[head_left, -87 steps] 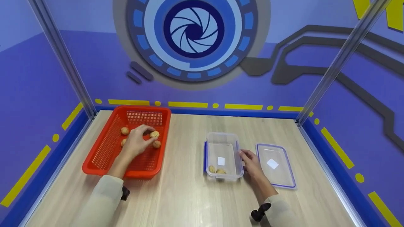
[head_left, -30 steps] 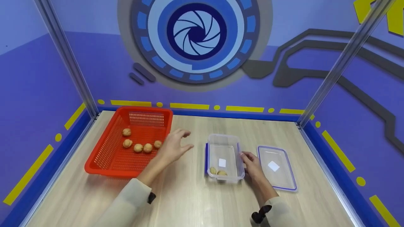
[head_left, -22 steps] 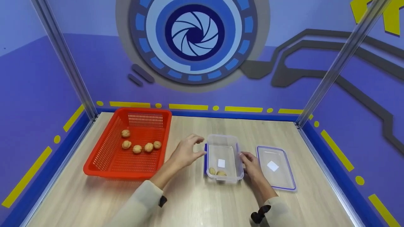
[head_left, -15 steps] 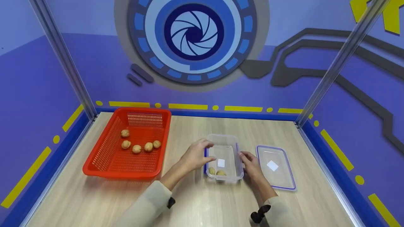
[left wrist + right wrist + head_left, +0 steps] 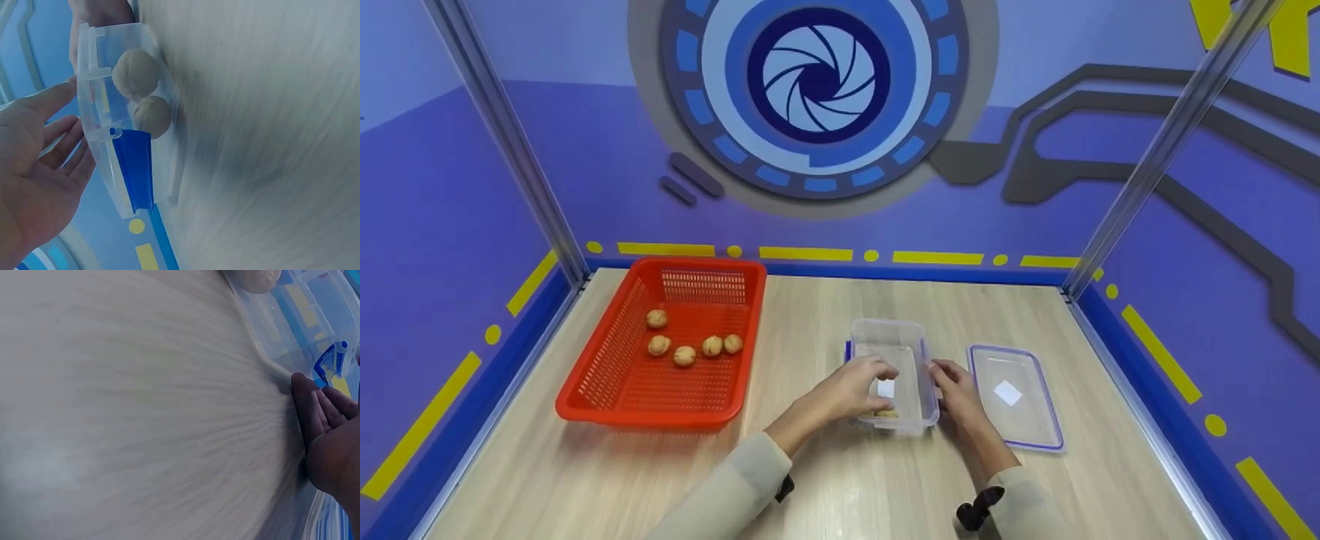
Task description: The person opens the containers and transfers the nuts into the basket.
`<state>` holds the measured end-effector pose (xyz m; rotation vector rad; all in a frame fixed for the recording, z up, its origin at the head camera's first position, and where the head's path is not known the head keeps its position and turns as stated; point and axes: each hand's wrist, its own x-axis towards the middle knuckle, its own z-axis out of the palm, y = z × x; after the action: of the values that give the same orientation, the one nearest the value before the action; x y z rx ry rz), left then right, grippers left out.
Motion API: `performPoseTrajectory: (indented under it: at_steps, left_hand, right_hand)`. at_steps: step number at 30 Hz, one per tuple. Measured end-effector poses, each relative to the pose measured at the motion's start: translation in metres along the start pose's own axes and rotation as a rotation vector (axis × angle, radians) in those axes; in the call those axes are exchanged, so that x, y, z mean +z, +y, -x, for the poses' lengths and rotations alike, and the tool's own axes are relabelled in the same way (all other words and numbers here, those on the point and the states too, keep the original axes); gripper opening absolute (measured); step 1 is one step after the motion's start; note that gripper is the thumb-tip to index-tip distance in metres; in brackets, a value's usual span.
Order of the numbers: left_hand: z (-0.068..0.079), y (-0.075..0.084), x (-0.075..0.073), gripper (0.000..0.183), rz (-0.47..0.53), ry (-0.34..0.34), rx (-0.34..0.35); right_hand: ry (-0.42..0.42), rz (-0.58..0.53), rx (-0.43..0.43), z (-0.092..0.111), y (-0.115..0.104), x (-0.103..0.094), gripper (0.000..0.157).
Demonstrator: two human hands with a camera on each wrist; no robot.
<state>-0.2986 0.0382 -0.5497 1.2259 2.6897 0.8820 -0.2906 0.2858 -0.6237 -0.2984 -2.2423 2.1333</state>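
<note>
My left hand (image 5: 855,388) hovers over the clear plastic food container (image 5: 911,352), thumb and fingers apart. Nothing shows between them in the left wrist view, where the same hand (image 5: 39,163) is beside the container's rim. Two walnuts lie at the container's near end; one walnut (image 5: 885,413) shows partly below the left thumb, while the left wrist view shows a larger walnut (image 5: 135,74) and a smaller walnut (image 5: 152,117) through the wall. My right hand (image 5: 962,394) holds the container's right side, its fingers (image 5: 306,405) against the wall by the blue latch (image 5: 331,363).
A red plastic basket (image 5: 660,411) stands at the left with several walnuts (image 5: 684,356) inside. The container's blue-edged lid (image 5: 1027,416) lies flat at the right. Printed panels and metal posts enclose the wooden table (image 5: 802,322) at the back and sides.
My left hand held a walnut in the basket, then left it with fingers apart and moved right until over the container. The right hand stays at the container's side.
</note>
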Motion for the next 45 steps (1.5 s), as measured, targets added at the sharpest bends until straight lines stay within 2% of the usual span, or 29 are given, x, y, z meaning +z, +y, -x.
performPoseTrajectory:
  at_steps: [9, 15, 25, 45]
  left_hand:
    - [-0.006, -0.002, 0.011, 0.045, -0.067, -0.126, 0.003]
    - [-0.009, -0.002, 0.013, 0.043, -0.128, -0.168, 0.045]
    - [-0.011, -0.002, 0.015, 0.044, -0.186, -0.187, 0.018]
    - [-0.018, 0.000, 0.014, 0.026, -0.254, -0.200, 0.059]
  right_hand:
    - [0.004, 0.003, 0.011, 0.003, 0.002, -0.002, 0.046]
    - [-0.003, -0.003, 0.009, 0.002, 0.004, -0.002, 0.046]
    - [-0.004, 0.020, 0.016, 0.001, 0.004, -0.001, 0.045]
    - [-0.003, 0.008, -0.004, 0.002, -0.003, 0.001, 0.047]
